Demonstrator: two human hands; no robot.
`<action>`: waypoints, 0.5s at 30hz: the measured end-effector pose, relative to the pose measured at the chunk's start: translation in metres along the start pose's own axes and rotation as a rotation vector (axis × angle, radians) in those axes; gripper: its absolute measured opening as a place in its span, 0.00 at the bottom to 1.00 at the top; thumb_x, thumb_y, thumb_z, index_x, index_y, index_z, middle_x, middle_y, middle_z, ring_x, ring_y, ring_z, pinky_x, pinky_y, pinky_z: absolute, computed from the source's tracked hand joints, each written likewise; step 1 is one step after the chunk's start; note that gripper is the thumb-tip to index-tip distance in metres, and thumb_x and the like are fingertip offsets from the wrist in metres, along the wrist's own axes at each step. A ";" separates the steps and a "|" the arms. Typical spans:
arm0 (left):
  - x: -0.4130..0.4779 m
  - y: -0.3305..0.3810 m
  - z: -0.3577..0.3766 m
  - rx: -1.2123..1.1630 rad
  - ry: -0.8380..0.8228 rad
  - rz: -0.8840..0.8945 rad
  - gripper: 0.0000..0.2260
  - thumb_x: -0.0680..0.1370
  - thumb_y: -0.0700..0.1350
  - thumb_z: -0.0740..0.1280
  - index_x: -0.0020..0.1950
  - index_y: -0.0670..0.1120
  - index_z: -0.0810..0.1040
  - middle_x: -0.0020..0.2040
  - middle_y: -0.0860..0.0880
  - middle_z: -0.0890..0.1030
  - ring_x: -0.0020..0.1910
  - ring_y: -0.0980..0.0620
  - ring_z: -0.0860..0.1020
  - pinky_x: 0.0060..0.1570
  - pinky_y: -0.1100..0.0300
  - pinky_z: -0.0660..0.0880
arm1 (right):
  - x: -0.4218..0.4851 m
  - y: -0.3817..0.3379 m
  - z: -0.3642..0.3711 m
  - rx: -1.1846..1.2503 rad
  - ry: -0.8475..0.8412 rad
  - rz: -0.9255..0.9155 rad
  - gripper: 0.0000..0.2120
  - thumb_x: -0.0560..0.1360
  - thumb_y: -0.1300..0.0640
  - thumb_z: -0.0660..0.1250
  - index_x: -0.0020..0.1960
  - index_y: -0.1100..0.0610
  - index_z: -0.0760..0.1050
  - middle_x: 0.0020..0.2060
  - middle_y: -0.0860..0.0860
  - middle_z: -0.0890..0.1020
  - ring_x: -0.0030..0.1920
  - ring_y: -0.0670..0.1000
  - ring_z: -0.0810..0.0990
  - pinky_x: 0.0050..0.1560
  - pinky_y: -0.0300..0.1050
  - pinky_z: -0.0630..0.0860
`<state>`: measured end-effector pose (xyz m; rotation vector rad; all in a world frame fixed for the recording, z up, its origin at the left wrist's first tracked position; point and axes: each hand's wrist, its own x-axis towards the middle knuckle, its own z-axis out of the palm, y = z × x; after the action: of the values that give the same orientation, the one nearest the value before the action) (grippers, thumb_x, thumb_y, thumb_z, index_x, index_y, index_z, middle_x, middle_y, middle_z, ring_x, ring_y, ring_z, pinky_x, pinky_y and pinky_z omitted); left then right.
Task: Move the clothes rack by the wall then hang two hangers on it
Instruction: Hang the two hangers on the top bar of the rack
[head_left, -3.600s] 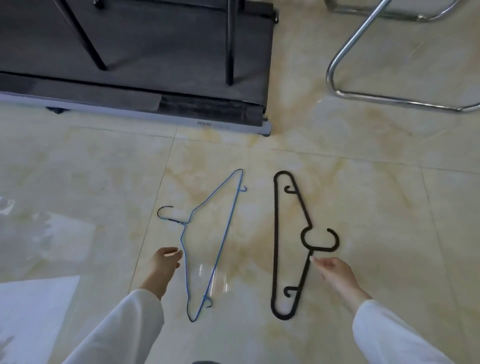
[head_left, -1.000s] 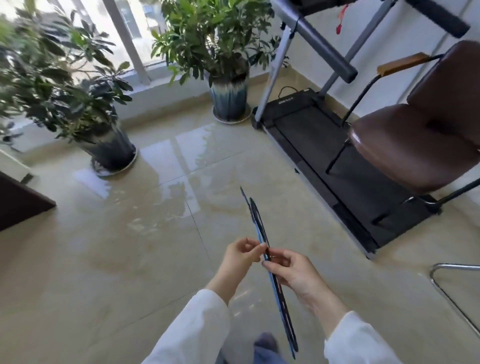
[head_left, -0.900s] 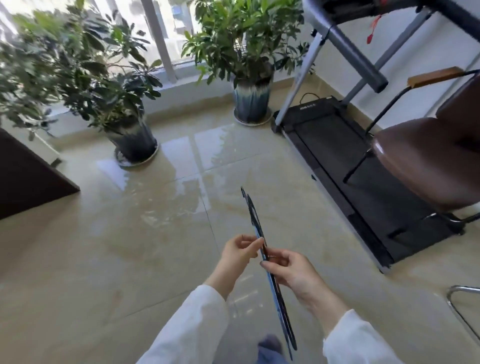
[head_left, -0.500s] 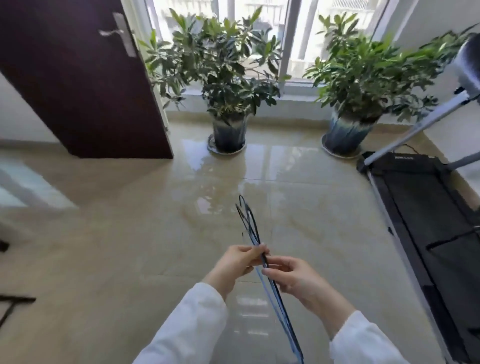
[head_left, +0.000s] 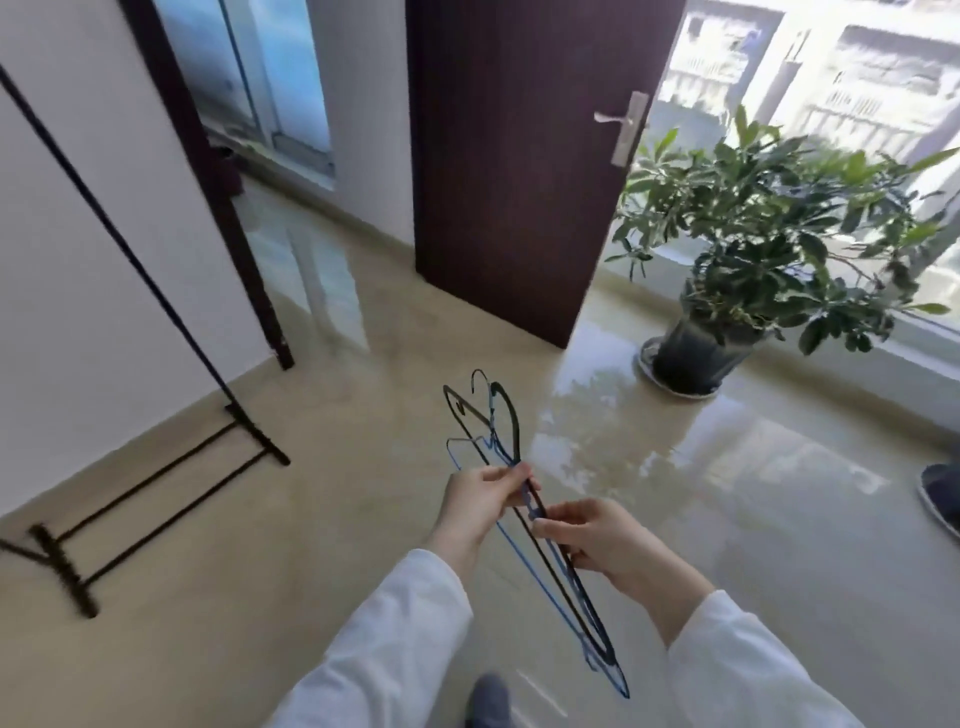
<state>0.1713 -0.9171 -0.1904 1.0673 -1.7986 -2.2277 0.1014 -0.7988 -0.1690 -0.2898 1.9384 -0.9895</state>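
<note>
I hold a black plastic hanger (head_left: 511, 415) and a thin blue wire hanger (head_left: 540, 582) together in front of me, hooks pointing away. My left hand (head_left: 480, 499) pinches them near the middle, and my right hand (head_left: 592, 540) grips them just below. The black clothes rack (head_left: 156, 470) stands by the white wall at the left; its base bars lie on the floor and one slanted post (head_left: 111, 228) rises out of view. The rack's top rail is not in view.
A dark brown door (head_left: 514, 156) stands open ahead, with a doorway (head_left: 270, 114) to its left. A potted plant (head_left: 743, 260) sits on the floor at the right by the window. A shoe (head_left: 940, 493) shows at the right edge. Glossy beige floor tiles spread between.
My view has swung left from the treadmill and plants to the door, wall and clothes rack. The hangers, lying on the floor 3.6 s ago, stay held in both hands.
</note>
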 end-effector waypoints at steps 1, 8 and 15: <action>0.005 0.006 -0.014 -0.028 0.028 0.001 0.09 0.75 0.47 0.65 0.36 0.50 0.80 0.34 0.56 0.82 0.26 0.68 0.79 0.41 0.64 0.69 | 0.010 -0.013 0.007 -0.024 -0.012 -0.021 0.07 0.71 0.58 0.69 0.48 0.60 0.80 0.28 0.49 0.72 0.29 0.45 0.68 0.31 0.34 0.66; 0.043 0.045 -0.116 -0.177 0.267 0.022 0.13 0.77 0.46 0.62 0.36 0.52 0.81 0.26 0.59 0.82 0.30 0.66 0.79 0.32 0.71 0.68 | 0.086 -0.118 0.060 -0.185 -0.253 -0.145 0.08 0.72 0.59 0.67 0.50 0.62 0.79 0.26 0.47 0.69 0.26 0.44 0.64 0.24 0.31 0.62; 0.048 0.079 -0.219 -0.298 0.608 0.100 0.13 0.77 0.41 0.63 0.35 0.51 0.79 0.21 0.61 0.80 0.26 0.66 0.78 0.27 0.75 0.69 | 0.131 -0.217 0.144 -0.387 -0.448 -0.275 0.06 0.74 0.59 0.64 0.49 0.55 0.79 0.29 0.45 0.76 0.27 0.43 0.66 0.28 0.33 0.63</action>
<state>0.2304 -1.1451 -0.1563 1.3542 -1.1977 -1.7658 0.1058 -1.0873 -0.1286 -0.9379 1.6839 -0.6363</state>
